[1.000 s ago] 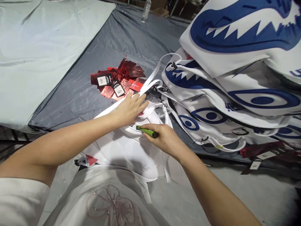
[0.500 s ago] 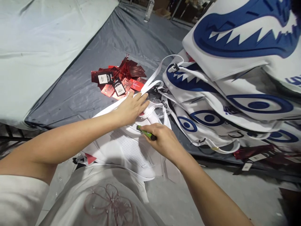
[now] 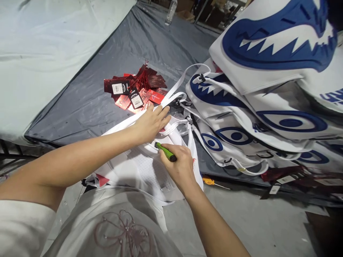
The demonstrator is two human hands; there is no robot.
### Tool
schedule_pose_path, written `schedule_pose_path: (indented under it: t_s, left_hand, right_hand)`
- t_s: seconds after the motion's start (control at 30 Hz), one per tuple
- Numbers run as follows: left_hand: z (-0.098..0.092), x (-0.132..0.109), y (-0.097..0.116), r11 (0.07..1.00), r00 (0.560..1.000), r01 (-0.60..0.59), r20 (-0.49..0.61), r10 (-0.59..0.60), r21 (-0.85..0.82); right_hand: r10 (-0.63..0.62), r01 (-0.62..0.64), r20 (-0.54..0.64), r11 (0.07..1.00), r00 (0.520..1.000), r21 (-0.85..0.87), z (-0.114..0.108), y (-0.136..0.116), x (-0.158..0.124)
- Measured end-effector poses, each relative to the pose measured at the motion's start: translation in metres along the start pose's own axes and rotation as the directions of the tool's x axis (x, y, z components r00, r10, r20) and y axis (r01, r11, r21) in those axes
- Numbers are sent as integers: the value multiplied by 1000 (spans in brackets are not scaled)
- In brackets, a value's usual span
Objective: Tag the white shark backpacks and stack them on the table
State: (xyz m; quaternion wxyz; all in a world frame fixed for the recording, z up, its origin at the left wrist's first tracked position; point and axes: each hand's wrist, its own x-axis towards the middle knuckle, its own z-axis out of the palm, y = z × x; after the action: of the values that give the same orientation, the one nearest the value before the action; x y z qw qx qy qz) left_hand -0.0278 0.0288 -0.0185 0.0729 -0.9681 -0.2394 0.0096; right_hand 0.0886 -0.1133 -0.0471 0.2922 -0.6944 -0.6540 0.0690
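A white bag (image 3: 150, 167) with straps and mesh padding lies at the table edge against my body. My left hand (image 3: 152, 123) is pressed on its upper part, palm down with the fingers spread, next to the white straps (image 3: 174, 89). Below it, my right hand (image 3: 178, 160) is closed around a green pen-shaped tool (image 3: 166, 151) with black ends. The tool's front end points at the white fabric just under my left hand; I cannot tell whether it touches.
Red and black hang tags (image 3: 142, 87) lie in a heap beyond my hands. White bags with blue eye and teeth prints (image 3: 268, 89) are stacked on the right. An orange-handled tool with a thin metal shaft (image 3: 209, 181) lies by the table edge. A plastic bottle (image 3: 170, 12) stands far back.
My right hand has turned and shifted slightly left and down with the green tool, uncovering more of it. The orange-handled tool has come into view. My left hand stays nearly in place.
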Motion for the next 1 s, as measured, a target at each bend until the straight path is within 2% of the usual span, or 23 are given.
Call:
schedule_pose_path:
  t_s: [0.1,0.23,0.57,0.73,0.9,1.0]
  left_hand:
    - [1,0,0,1000,1000,9,6,-9,6]
    - [1,1,0,1000,1000,7,7,-7,3]
    - [6,2,-1,1000,1000,4,-27,-4,15]
    - [8,3,-1,1000,1000,-13,-25,13,-3]
    - [9,3,0,1000,999,-4,-49,5,12]
    - [8,2,2,1000,997,0,-72,2,28]
  right_hand:
    - [29,-28,-26,999,999,30,4,-4,0]
    - [57,-54,43,997,997,-48,0,-7,3]
    - [-33,33,29,999,999,-3,2,-7,2]
    - [9,-4,62,997,998,-73,1,-7,1]
    - [-20,23,37,996,999,-83,0,-7,0]
    - [-117,118,24,989,993,-83,3,-1,-1]
